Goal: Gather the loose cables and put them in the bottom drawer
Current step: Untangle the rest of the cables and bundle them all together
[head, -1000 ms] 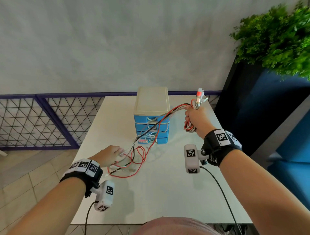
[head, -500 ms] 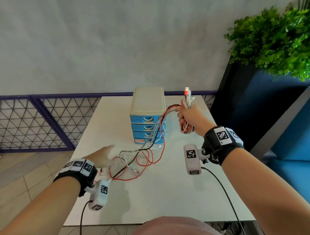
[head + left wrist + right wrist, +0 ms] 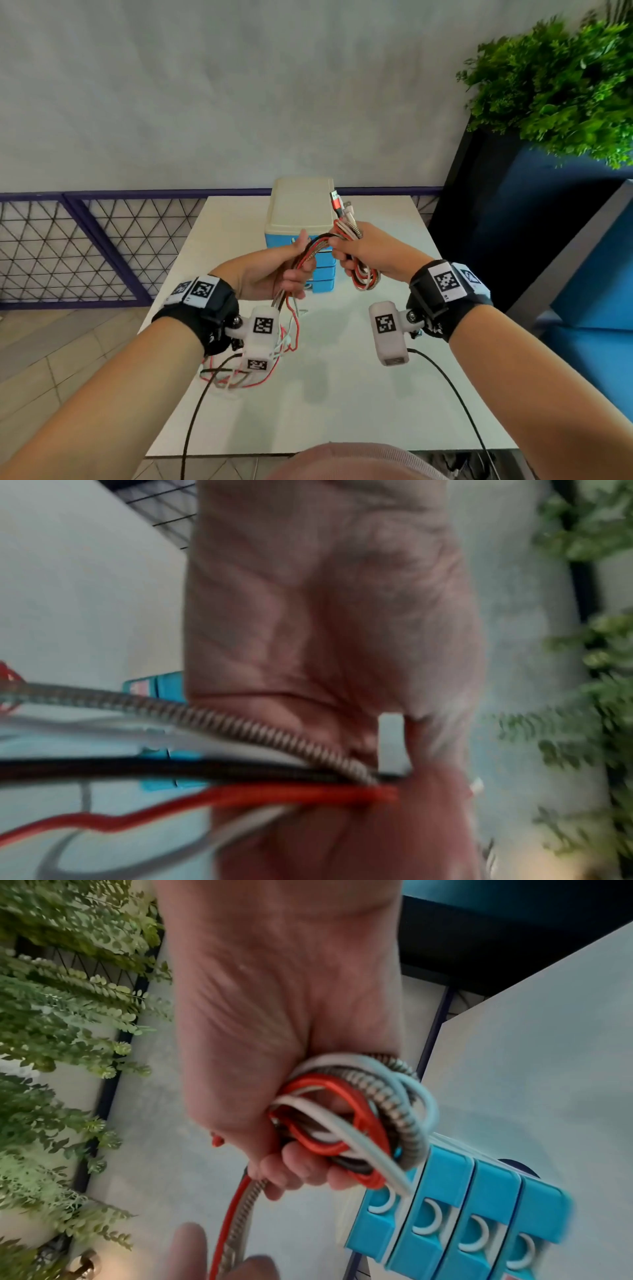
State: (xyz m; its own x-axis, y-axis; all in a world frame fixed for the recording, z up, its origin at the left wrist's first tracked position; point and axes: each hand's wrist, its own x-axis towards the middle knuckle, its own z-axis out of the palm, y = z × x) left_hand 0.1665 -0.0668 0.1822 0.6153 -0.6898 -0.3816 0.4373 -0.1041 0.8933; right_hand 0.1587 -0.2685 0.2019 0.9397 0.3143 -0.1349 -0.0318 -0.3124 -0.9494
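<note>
Both hands are held raised above the table (image 3: 359, 394), in front of the drawer unit (image 3: 301, 205).

Right hand (image 3: 373, 253): fingers are curled tight around a coiled bundle of cables (image 3: 363, 277). In the right wrist view the coil (image 3: 346, 1121) is seen as red, white, black and metal-braided loops pressed into the palm. Plug ends (image 3: 337, 202), one red, stick up out of the top of the fist.

Left hand (image 3: 270, 274): fingers and thumb are closed on the same strands a little way along, just beside the right hand. A short span of red, black and braided cable is stretched between the two fists. In the left wrist view, which is blurred, the braided cable (image 3: 240, 723), a black one (image 3: 137, 771) and a red one (image 3: 274, 796) are seen running into the grip.

Below the left hand the loose tails (image 3: 291, 329) hang down. Their lowest loops (image 3: 239, 377) are seen against the table, partly hidden by the wrist camera; contact with the surface cannot be judged.

Drawer unit: four blue drawers under a cream lid, standing at the far middle of the table. All four are seen pushed in, in the right wrist view, the bottom drawer (image 3: 537, 1231) included. No cable is in it.

A plant (image 3: 555, 85) is noted at the right, beyond the table.
</note>
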